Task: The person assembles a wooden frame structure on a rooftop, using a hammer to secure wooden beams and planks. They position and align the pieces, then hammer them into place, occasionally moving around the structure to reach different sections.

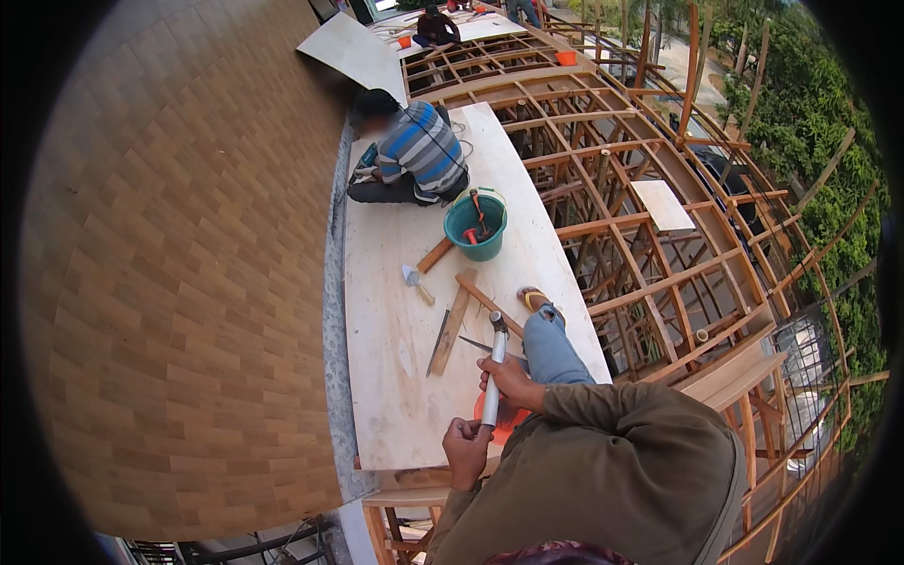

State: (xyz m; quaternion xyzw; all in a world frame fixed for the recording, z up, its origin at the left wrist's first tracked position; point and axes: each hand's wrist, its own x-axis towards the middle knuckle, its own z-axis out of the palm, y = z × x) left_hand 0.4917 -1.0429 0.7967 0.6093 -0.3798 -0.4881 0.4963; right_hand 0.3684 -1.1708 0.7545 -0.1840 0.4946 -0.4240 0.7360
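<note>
My right hand [513,384] is closed around the pale handle of a hammer [496,363], whose metal head points away from me. Close to the lower end of that handle, my left hand [465,452] has its fingers pinched together; whatever they hold is too small to make out. Beneath my hands, an orange container [508,426] is partly covered by my right arm and the hammer. Beyond the hammer, wood strips [454,322] lie on the pale plywood [395,395], with a thin dark blade [439,341] alongside. A small trowel [417,284] rests farther off.
A green bucket [476,226] with tools stands ahead, beside a seated person [414,151] in a striped shirt. To the right runs an open timber frame [640,226] with gaps. A tiled surface [188,264] borders the plywood on the left. My bent leg [557,348] rests on the sheet.
</note>
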